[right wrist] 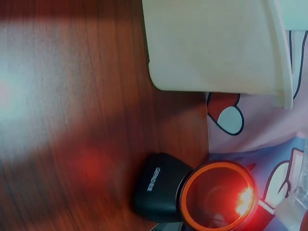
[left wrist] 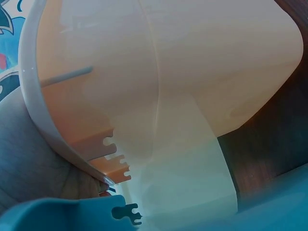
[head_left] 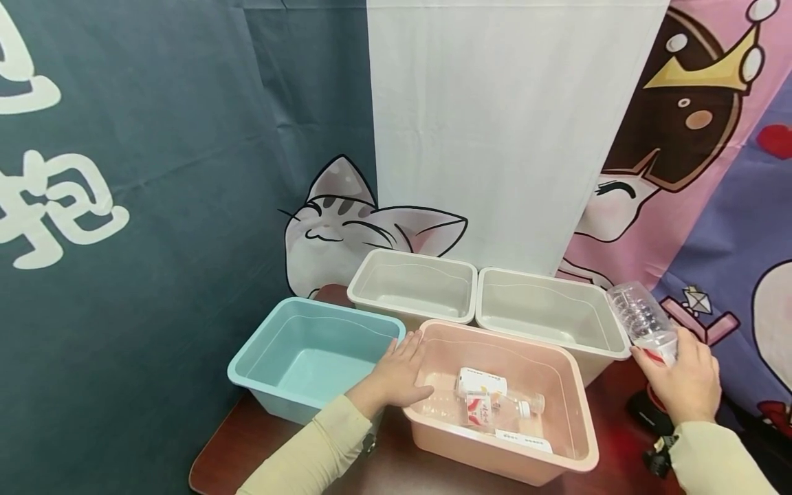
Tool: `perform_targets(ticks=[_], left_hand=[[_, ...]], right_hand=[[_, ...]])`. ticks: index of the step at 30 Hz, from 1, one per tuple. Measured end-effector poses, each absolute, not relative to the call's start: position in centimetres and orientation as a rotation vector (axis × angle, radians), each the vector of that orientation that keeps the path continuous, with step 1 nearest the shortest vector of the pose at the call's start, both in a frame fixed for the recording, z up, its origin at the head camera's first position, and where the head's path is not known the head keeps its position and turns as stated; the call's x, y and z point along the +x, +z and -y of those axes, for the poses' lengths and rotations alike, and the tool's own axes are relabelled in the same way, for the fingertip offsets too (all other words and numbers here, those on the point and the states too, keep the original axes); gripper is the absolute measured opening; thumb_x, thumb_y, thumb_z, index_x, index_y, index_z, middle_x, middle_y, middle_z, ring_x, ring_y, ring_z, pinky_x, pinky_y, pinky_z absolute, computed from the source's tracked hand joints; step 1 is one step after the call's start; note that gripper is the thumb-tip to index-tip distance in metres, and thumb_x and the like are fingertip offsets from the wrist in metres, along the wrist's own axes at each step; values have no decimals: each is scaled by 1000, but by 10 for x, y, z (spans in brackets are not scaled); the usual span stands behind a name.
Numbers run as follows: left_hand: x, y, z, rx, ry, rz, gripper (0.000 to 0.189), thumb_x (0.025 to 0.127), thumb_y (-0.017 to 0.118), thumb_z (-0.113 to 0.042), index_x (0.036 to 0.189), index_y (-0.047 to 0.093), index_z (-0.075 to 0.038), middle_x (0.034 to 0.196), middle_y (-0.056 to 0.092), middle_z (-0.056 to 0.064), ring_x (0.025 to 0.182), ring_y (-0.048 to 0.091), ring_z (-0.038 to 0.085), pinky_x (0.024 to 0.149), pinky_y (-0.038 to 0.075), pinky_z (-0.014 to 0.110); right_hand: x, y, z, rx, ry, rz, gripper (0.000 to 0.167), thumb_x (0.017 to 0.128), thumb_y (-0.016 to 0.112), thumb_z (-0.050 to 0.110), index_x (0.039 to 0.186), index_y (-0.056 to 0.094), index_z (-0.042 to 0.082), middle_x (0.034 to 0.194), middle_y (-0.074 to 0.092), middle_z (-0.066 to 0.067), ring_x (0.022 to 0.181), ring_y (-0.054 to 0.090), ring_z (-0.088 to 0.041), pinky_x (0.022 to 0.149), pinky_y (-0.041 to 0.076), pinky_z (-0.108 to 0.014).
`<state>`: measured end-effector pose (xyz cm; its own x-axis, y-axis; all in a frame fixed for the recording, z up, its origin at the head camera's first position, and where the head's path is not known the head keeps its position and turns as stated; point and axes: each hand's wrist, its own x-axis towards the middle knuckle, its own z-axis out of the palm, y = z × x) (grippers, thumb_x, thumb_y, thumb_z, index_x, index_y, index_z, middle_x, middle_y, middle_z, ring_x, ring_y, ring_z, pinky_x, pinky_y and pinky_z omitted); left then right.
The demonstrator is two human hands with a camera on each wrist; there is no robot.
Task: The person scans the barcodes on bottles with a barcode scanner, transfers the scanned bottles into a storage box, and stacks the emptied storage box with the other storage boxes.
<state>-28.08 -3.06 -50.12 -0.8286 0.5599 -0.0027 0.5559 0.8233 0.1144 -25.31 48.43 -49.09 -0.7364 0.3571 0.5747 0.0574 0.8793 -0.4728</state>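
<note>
My right hand [head_left: 689, 378] grips a clear plastic bottle [head_left: 640, 313] with a red and white label, tilted above the right end of the right-hand grey bin [head_left: 544, 302]. At the edge of the right wrist view, part of the bottle [right wrist: 301, 180] shows. My left hand [head_left: 399, 375] rests with straight fingers on the rim of the pink bin [head_left: 489, 447], beside the blue bin [head_left: 260, 344]. Inside the pink bin lie a clear bottle with a red label [head_left: 478, 409], other clear plastic and two white printed items [head_left: 482, 380]. The left wrist view shows the pink bin's outer wall [left wrist: 192, 72] close up.
Another grey bin [head_left: 414, 268] stands behind, left of its twin. On the brown table [right wrist: 72, 106], a black device with an orange ring [right wrist: 163, 187] glows red near the right edge. Printed curtains [head_left: 495, 124] hang behind the table.
</note>
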Motion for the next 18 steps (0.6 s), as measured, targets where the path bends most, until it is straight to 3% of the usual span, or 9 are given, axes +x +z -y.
perform_targets(ticks=[3,8,14,18], left_hand=[[-281,-500,30,903,172,-2960,95,93,52,-59,160,20,0,169,11,16,155,12,32,124,14,52],[-280,-500,31,901,174,-2961,94,93,52,-59,160,21,0,169,12,16,155,12,33,124,14,52],[-280,-498,31,898,166,-2964,95,93,52,-59,160,21,0,169,12,16,155,12,32,124,15,52],[-280,-499,30,907,159,-2962,95,93,52,-60,160,21,1,168,12,17,155,12,33,124,14,52]], right_hand=[[-257,-489,-480,-292,587,2349,83,78,83,32,144,46,1,133,49,-34,119,43,-54,98,34,-68],[-263,-486,-471,-301,592,2369,81,80,82,38,144,46,4,132,48,-31,121,43,-50,92,36,-72],[-272,-480,-463,-258,604,2363,78,81,83,34,143,46,3,133,48,-32,122,42,-51,97,34,-70],[-278,-477,-458,-190,594,2381,83,80,84,29,147,42,2,129,45,-36,117,41,-53,94,35,-72]])
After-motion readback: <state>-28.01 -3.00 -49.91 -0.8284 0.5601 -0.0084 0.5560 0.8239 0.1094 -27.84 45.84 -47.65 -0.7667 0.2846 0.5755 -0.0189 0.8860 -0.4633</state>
